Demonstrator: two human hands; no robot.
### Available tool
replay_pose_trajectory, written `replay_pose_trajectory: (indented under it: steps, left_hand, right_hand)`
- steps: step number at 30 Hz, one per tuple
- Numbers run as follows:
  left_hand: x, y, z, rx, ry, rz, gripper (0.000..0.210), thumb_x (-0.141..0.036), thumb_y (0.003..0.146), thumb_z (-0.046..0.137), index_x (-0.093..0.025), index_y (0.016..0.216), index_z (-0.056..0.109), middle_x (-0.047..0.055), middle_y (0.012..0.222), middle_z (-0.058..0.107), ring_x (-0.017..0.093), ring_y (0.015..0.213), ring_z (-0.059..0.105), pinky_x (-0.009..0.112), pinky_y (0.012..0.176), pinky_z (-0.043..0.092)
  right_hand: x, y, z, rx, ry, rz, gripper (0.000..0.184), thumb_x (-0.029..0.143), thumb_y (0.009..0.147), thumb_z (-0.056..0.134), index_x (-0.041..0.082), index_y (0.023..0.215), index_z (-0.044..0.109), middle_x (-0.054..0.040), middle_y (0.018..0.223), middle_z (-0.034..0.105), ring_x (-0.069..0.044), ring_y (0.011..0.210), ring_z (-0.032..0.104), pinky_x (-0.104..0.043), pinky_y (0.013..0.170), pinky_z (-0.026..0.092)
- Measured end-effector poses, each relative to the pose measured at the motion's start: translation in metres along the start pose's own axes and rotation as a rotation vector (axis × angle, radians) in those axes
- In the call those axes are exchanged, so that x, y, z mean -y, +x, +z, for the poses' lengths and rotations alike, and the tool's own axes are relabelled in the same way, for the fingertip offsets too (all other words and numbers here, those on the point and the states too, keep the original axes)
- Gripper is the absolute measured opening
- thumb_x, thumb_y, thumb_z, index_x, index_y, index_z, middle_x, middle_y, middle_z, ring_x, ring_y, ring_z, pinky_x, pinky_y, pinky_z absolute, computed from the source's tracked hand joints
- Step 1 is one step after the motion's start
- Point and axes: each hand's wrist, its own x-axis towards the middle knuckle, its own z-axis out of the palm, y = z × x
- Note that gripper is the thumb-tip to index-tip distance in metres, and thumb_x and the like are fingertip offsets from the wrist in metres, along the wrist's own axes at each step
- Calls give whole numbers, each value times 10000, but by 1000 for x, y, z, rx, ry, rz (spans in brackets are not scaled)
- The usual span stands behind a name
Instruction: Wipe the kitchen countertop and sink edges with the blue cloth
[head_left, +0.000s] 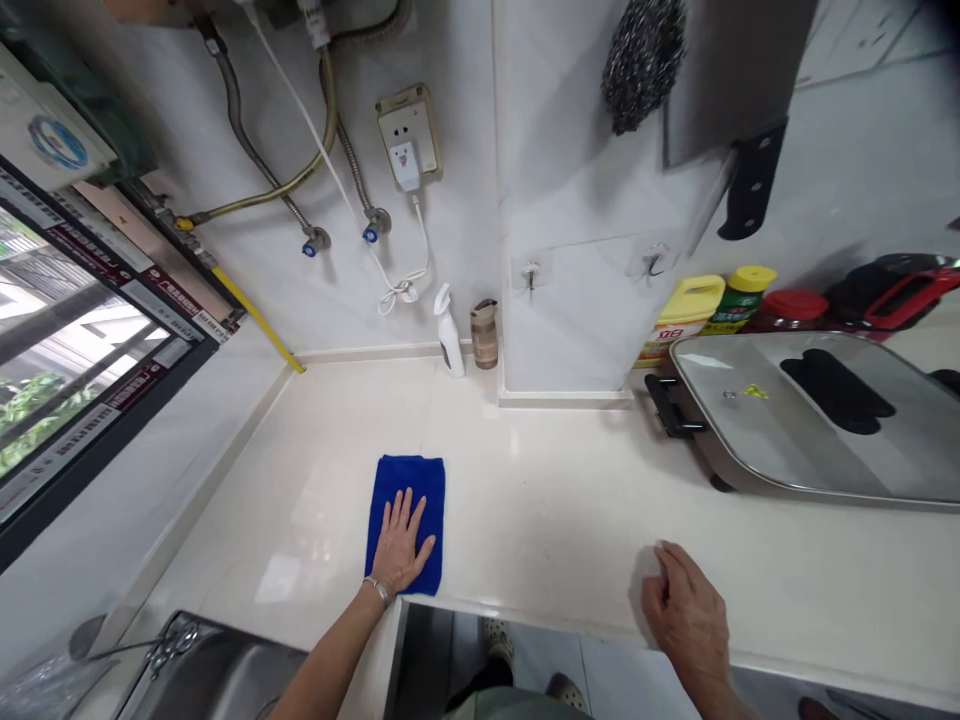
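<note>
My L grip (399, 552) is open, palm down & fingers spread flat on the blue cloth (431, 485), not pinching it. Cloth lies flat on the white counter (540, 530), its near end at the front edge, R of the sink (225, 672). Bracelet (378, 590) on my L wrist. My R grip (688, 608) is by the front edge too, well apart from the cloth, fingers loosely curled; palm side's hidden, so can't tell if it's fully closed or has anything in it, nor if it touches the counter.

At the back, sprayer (450, 342) & brown bottle (484, 338) stand upright side by side, nr the wall corner. Over them, socket (412, 125) w/ white plug (405, 165) in it, cord hanging. Hoses run along the wall to 2 blue-capped valves, L of the socket.

Far R: big pan (787, 440), glass lid on, sits on the counter. Behind it, L to R: yellow jug (684, 308), green tub w/ yellow lid (739, 300), red-lidded jar (789, 305). Scourer (643, 65) & cleaver (731, 85) up on the wall, blade above handle. Window (75, 340) on my L. Shoes (496, 638) show below the counter's edge.
</note>
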Motion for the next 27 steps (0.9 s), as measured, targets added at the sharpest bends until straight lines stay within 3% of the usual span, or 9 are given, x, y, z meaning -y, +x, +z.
replay_pose_trajectory:
  steps: [5, 10, 17, 21, 27]
  left_hand:
    - [-11, 4, 4, -56, 61, 2, 712, -455, 989, 434, -166, 1593, 192, 169, 1653, 112, 371, 1519, 89, 616, 1191, 231]
    - [-55, 28, 12, -112, 66, -13, 748, -441, 978, 456, -165, 1601, 145, 177, 1656, 50, 399, 1512, 91, 630, 1185, 237]
    - [-135, 94, 32, -92, -65, 39, 815, -510, 953, 484, -167, 1603, 131, 188, 1655, 33, 427, 1507, 52, 665, 1190, 208]
    - [-172, 136, 39, -61, -136, 135, 823, -538, 951, 467, -143, 1599, 147, 225, 1645, 35, 444, 1502, 25, 688, 1187, 180]
    - [-231, 189, 47, -7, -239, 291, 844, -604, 945, 438, -147, 1598, 161, 196, 1654, 35, 441, 1504, 5, 690, 1192, 163]
  right_hand:
    - [2, 0, 5, 24, -70, -7, 421, 285, 913, 395, 141, 1285, 528, -172, 1334, 595, -308, 1161, 579, -467, 965, 466]
    - [4, 0, 7, 36, -92, 18, 423, 294, 915, 375, 163, 1299, 496, -160, 1348, 583, -302, 1169, 572, -462, 965, 462]
    - [3, 1, 10, 45, -78, 23, 415, 301, 945, 354, 179, 1324, 472, -157, 1360, 569, -304, 1235, 540, -469, 964, 463]
    - [4, 2, 10, 47, -67, 30, 411, 281, 953, 350, 177, 1334, 464, -158, 1356, 567, -301, 1253, 528, -478, 980, 461]
    - [5, 6, 8, 62, -38, 42, 422, 273, 964, 361, 188, 1371, 434, -155, 1388, 546, -297, 1286, 505, -492, 996, 468]
